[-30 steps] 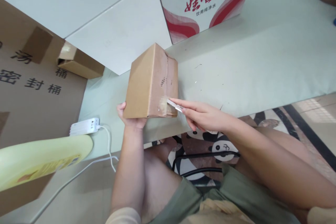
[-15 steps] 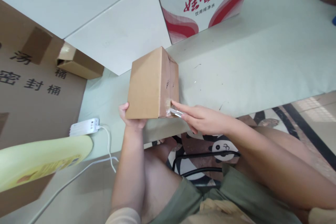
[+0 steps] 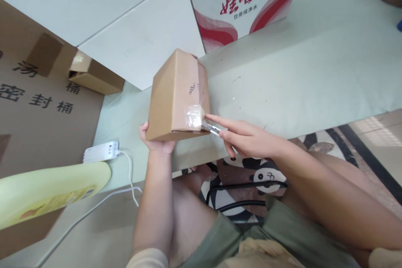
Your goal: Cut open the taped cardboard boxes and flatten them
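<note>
A small brown cardboard box (image 3: 163,96) is tilted over the table, its taped face turned toward my right side. Under its lower left corner, my left hand (image 3: 158,140) grips it, with the thumb up on the side. My right hand (image 3: 245,136) holds a utility knife (image 3: 214,129) between thumb and fingers. The knife's tip meets the box at the lower part of the taped seam, beside a shiny patch of clear tape (image 3: 194,117). My right index finger reaches forward and touches the box's edge just above the blade.
White boxes (image 3: 147,33) and a red-and-white water carton (image 3: 245,8) stand behind. At left are a large brown carton (image 3: 37,113), a smaller box (image 3: 97,75), a white power bank (image 3: 101,152) with cable, and a pale yellow bottle (image 3: 56,188). The pale tablecloth (image 3: 314,71) stretches right.
My left hand has turned and tilted the box, so more of its taped face shows. The clear tape patch is now in plain sight. The knife has stayed at the seam.
</note>
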A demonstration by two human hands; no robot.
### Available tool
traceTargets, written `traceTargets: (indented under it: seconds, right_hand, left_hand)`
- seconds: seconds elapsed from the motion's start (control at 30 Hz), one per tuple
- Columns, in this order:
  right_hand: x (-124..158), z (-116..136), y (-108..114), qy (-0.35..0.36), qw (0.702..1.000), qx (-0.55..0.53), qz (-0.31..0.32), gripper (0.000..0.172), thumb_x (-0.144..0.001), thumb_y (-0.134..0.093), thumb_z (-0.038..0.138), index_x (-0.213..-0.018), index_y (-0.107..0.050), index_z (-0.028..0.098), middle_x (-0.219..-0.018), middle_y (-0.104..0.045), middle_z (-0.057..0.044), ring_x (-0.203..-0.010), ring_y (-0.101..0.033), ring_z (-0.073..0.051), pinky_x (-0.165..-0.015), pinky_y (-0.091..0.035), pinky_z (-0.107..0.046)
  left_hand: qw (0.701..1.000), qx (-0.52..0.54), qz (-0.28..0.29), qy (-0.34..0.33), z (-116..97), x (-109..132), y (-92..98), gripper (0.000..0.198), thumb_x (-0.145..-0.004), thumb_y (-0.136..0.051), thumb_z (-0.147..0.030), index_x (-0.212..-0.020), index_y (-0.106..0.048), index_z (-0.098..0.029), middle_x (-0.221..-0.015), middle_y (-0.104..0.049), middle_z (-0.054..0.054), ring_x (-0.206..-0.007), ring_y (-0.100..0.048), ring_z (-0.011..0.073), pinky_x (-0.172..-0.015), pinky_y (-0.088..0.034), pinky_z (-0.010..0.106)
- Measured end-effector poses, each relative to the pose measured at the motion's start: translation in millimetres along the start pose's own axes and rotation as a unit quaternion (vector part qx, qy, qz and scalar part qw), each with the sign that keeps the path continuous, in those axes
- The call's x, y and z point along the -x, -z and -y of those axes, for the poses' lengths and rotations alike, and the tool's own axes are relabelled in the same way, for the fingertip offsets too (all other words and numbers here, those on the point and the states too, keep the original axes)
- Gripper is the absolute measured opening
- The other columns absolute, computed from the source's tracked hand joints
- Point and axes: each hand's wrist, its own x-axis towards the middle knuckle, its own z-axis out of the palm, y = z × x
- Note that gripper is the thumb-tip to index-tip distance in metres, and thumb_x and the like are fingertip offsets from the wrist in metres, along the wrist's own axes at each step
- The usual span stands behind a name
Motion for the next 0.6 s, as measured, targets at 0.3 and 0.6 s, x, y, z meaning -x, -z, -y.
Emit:
traceTargets:
  seconds: [0.3,0.6]
  right_hand:
    - [-0.5,-5.0,8.0,0.028,0.994,-0.026,-0.104,0.050,-0.105,-0.041,0.041,-0.150,-0.051,0.021,-0.065,-0.061,0.004,-0.048,-0.047,-0.011,-0.050,-0.040,-0.023]
    - [-9.4,-10.7,17.4,-0.122,0.920,0.265,-0.262,0.037,-0.097,-0.042,0.029,-0.123,-0.066,0.018,-0.087,-0.072,-0.012,-0.066,-0.059,-0.022,-0.061,-0.040,-0.033]
  left_hand:
    - [1.000,-0.001,0.008,-0.004,0.8,-4.7,5.6,0.040,-0.071,-0.068,-0.059,-0.090,-0.071,-0.024,-0.092,-0.077,0.007,-0.098,-0.072,0.0318,-0.084,-0.059,0.043]
    - [0.998,0.029,0.053,0.006,-1.5,-4.7,8.0,0.042,-0.076,-0.062,-0.061,-0.091,-0.070,-0.024,-0.093,-0.077,0.004,-0.118,-0.066,0.0361,-0.096,-0.055,0.047]
